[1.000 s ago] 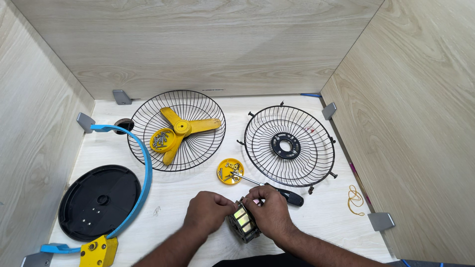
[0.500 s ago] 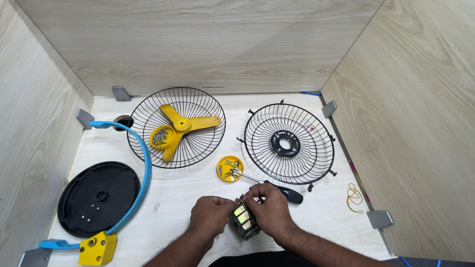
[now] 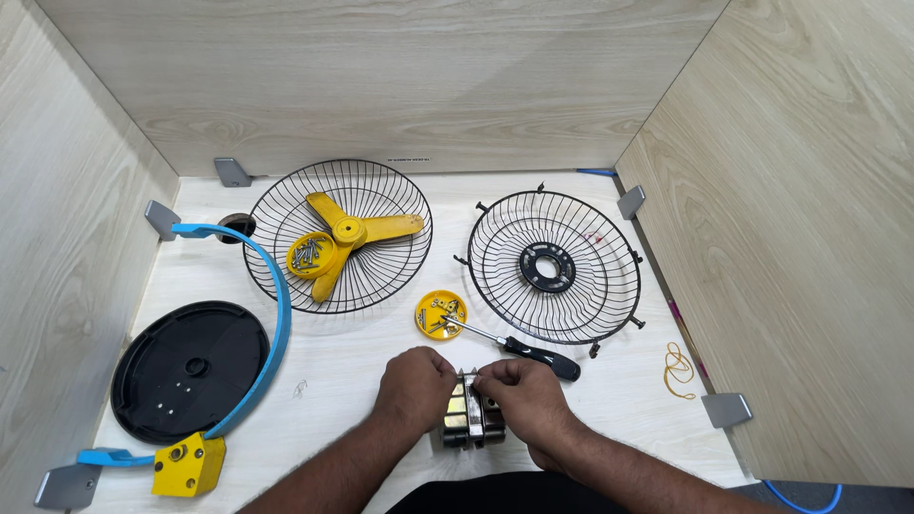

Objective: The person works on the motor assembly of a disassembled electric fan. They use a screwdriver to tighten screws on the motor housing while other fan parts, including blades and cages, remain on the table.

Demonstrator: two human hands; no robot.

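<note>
Hands: your left hand [image 3: 415, 387] and right hand [image 3: 522, 400] both close on the one small boxy metal motor block [image 3: 468, 419], brass-toned and steel-grey, at the near edge of the pale wood-grain surface [image 3: 362, 352].
Grilles: two round black wire fan guards; the left guard [image 3: 339, 235] carries a glossy yellow three-blade plastic propeller [image 3: 347, 233], the right guard [image 3: 556, 267] has a black centre ring.
Small parts: one round yellow dish [image 3: 440, 314] of screws; one black-handled screwdriver [image 3: 519, 346] just beside your right hand.
Base: one matte black disc [image 3: 190, 369], one curved blue arm [image 3: 271, 324], one yellow block [image 3: 189, 464].
</note>
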